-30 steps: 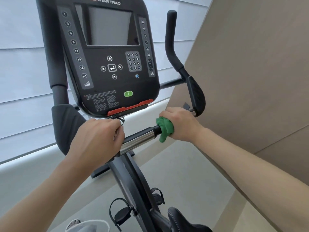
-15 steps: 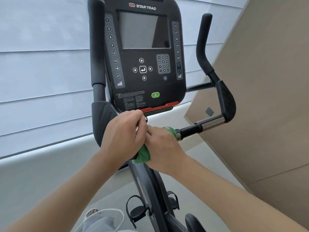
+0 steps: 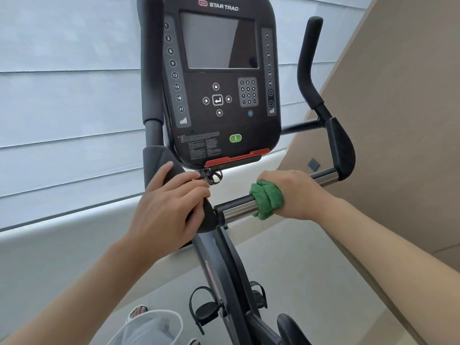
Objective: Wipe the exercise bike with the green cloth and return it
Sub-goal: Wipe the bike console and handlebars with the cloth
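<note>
The black exercise bike (image 3: 224, 265) fills the middle of the view, its console (image 3: 219, 78) upright in front of me. My right hand (image 3: 298, 195) grips the green cloth (image 3: 266, 198), which is wrapped around the chrome part of the right handlebar (image 3: 239, 209). My left hand (image 3: 169, 207) rests on the black centre of the handlebar below the console, fingers curled over it. Bare chrome shows on both sides of the cloth.
A pale blind covers the window on the left, and a beige wall (image 3: 398, 120) rises close on the right. The right handlebar horn (image 3: 308, 63) stands up beside the console. Pedals (image 3: 206, 310) and the saddle tip (image 3: 291, 327) lie below, with my foot (image 3: 138, 311) on the floor.
My right hand has slid the green cloth rightwards along the handlebar, away from my left hand, exposing chrome near the centre. The camera has shifted slightly.
</note>
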The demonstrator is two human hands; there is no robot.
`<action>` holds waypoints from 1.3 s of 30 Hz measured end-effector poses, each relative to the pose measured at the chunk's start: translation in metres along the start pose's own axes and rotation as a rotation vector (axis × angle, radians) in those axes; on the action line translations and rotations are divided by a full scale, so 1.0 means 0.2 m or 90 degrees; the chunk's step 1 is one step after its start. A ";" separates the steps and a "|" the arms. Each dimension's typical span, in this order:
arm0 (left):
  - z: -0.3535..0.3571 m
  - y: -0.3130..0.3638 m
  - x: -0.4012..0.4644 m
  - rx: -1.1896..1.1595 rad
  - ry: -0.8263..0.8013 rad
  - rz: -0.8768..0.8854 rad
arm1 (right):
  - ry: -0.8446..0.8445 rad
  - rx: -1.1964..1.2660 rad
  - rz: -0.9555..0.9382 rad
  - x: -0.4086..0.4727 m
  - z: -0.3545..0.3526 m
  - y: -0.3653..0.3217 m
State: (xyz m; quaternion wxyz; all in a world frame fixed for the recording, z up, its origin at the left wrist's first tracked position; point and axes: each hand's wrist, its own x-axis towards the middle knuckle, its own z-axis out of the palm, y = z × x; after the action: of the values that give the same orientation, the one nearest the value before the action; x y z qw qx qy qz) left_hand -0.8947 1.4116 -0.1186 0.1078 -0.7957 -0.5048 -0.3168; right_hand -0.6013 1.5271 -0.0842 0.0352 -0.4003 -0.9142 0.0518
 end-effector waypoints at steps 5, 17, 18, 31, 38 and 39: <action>0.10 -0.06 -0.05 -0.015 0.183 0.027 | 0.080 -0.085 -0.010 -0.02 0.06 -0.06; 0.13 -0.02 -0.05 -0.044 0.236 -0.035 | 0.510 -0.061 -0.016 -0.02 0.43 -0.59; 0.13 -0.02 -0.05 -0.042 0.240 -0.039 | 0.516 -0.058 -0.013 -0.02 0.44 -0.59; 0.13 -0.01 -0.05 -0.024 0.248 -0.041 | -0.358 0.091 -0.022 0.35 -0.07 -0.47; 0.08 0.01 -0.05 -0.016 0.193 -0.055 | -0.304 0.086 -0.015 0.32 -0.06 -0.49; 0.08 0.01 -0.06 -0.015 0.186 -0.055 | -0.228 0.067 -0.024 0.27 -0.03 -0.50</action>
State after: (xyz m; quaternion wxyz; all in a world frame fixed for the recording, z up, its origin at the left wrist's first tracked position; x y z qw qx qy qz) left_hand -0.8897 1.4094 -0.1378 0.1568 -0.7200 -0.5139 -0.4392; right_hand -0.7097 1.4991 -0.0651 -0.1064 -0.3653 -0.9091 0.1695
